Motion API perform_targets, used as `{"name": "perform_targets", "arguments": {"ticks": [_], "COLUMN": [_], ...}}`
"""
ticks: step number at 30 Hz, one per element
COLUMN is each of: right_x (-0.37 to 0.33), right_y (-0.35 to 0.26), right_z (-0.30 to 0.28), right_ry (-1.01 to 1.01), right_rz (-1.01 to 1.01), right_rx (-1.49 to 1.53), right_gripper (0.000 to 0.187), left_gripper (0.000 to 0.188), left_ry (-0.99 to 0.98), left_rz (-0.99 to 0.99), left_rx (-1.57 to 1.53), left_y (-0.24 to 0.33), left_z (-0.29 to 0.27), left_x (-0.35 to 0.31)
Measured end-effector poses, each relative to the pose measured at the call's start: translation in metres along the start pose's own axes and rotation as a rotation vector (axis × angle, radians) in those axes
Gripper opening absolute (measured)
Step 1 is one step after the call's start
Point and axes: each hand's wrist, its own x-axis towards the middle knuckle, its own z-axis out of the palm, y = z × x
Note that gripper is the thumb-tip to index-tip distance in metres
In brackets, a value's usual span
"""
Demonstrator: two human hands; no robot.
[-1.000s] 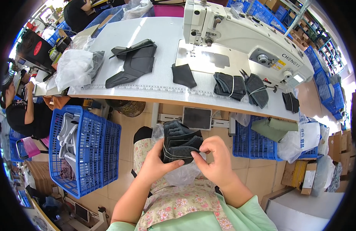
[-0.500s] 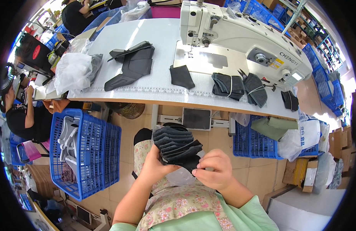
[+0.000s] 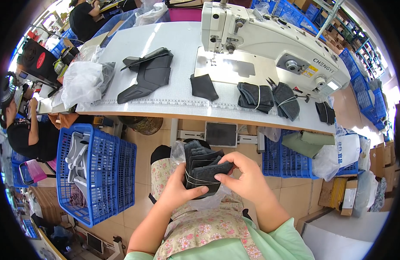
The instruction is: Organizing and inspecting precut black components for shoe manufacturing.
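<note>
Over my lap I hold a stack of dark grey fabric pieces (image 3: 200, 162) with a pale band around it. My left hand (image 3: 179, 188) wraps the stack's left and lower side, thumb across the bottom. At the right, the fingers and thumb of my right hand (image 3: 241, 175) pinch an edge of the pieces. A clear plastic bag (image 3: 208, 203) shows under the stack. On the table, a single black piece (image 3: 204, 87) lies before the white sewing machine (image 3: 269, 41), with banded bundles (image 3: 256, 96) to its right.
Black shaped parts (image 3: 150, 73) and a white plastic bag (image 3: 84, 82) lie on the table's left. Small scissors (image 3: 272, 82) rest by the bundles. Blue crates (image 3: 96, 173) stand at my left, with more under the table's right side. Two people work at far left.
The stack, fanned out before, is now turned and gathered more upright, its band showing. My right hand has moved up from the lower corner to the right edge.
</note>
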Motion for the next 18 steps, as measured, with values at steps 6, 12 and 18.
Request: {"name": "perform_targets", "arguments": {"ticks": [6,12,18], "right_x": [0.003,0.004,0.006], "right_y": [0.004,0.007,0.018], "right_z": [-0.001,-0.004,-0.003], "right_ry": [-0.04,-0.112,-0.076], "right_rz": [0.015,0.153,0.156], "right_rx": [0.06,0.164,0.283], "right_gripper": [0.024,0.021,0.02], "left_gripper": [0.068,0.069,0.069], "left_ry": [-0.076,-0.084,-0.054], "left_rz": [0.009,-0.071,-0.099], "left_rx": [-0.213,-0.33,-0.448], "left_y": [-0.004,-0.011,-0.013], "left_z": [0.002,-0.001,0.0], "left_x": [-0.002,-0.002,-0.001]}}
